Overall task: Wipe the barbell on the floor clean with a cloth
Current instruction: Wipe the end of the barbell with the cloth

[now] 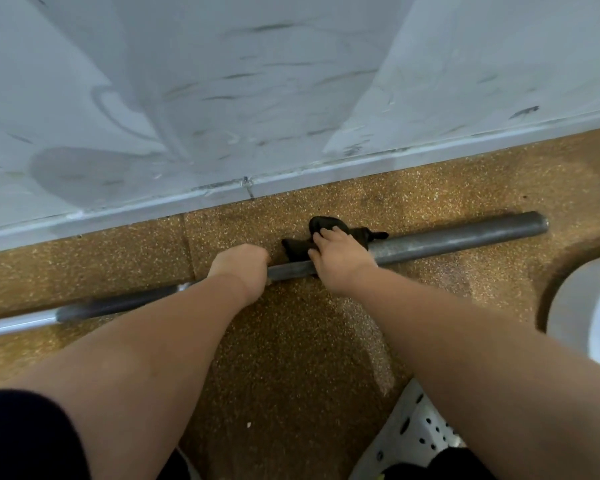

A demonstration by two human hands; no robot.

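Observation:
A grey metal barbell (458, 239) lies on the speckled brown floor, parallel to the wall, its thick sleeve end at the right. A black cloth (297, 249) is draped over the sleeve near its inner end. My right hand (338, 263) lies on top of the cloth with fingers curled over it and the bar. My left hand (243, 270) grips the bar just left of the cloth, fingers wrapped around it. The thinner shaft (94, 308) runs out to the left edge, partly behind my left forearm.
A scuffed white wall (222, 98) with a pale baseboard runs just behind the bar. A white rounded object (589, 317) sits at the right edge. White perforated footwear (413, 434) shows at the bottom right, and dark shorts at the bottom left.

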